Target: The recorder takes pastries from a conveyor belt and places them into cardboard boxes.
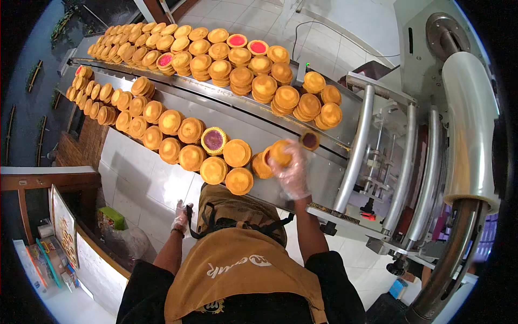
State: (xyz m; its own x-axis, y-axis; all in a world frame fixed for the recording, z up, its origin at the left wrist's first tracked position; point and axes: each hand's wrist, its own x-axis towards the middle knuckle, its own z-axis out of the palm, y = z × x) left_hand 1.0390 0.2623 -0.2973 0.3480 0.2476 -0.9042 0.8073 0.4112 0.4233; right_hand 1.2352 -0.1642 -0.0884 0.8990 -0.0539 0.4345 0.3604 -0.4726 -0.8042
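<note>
My right hand [292, 170], in a clear plastic glove, holds a round golden pastry [280, 153] above the near steel conveyor table [319, 174]. Beside it a short leaning stack of pastries [262, 165] rests on the metal. A dark-filled tart [310, 140], somewhat blurred, is just beyond my fingers by the conveyor's channel. To the left stand stacked pastries in rows, one topped by a purple-filled tart [213, 141]. My left hand [180, 218], also gloved, hangs beside my brown apron [243, 267] over the floor, its fingers apart and holding nothing.
Many more pastry stacks [265, 87] fill the far table, a few showing red filling. At the right is a wrapping machine with metal rollers [356, 150] and a roll of clear film [469, 129]. A wooden-edged cabinet [93, 243] stands at the lower left.
</note>
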